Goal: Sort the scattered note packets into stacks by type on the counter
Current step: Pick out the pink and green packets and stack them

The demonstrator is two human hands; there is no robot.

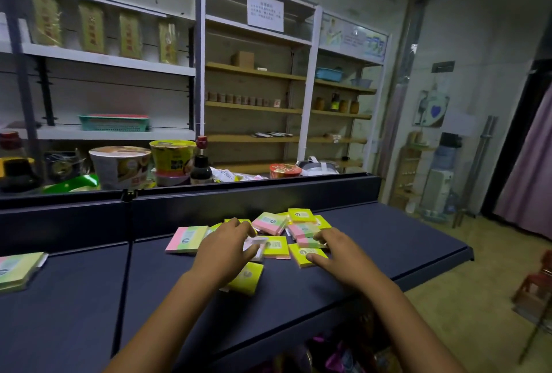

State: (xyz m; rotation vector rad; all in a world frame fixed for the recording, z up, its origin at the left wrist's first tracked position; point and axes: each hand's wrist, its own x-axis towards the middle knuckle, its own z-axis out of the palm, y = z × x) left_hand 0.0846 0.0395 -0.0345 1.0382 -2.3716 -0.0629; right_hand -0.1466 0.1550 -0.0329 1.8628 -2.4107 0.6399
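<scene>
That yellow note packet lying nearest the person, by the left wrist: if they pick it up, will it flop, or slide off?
The yellow packet looks like a flat, thick square block, so it would probably stay stiff and feel light. Its wrapper seems glossy, so it may slide easily on the smooth dark counter. Lying flat, it is unlikely to roll or tip.

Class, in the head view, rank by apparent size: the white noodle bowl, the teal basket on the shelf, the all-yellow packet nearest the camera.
1. White noodle bowl
2. Teal basket
3. All-yellow packet, partly hidden by the left hand

Bowl and basket look close; differing distances make that order unsure.
</scene>
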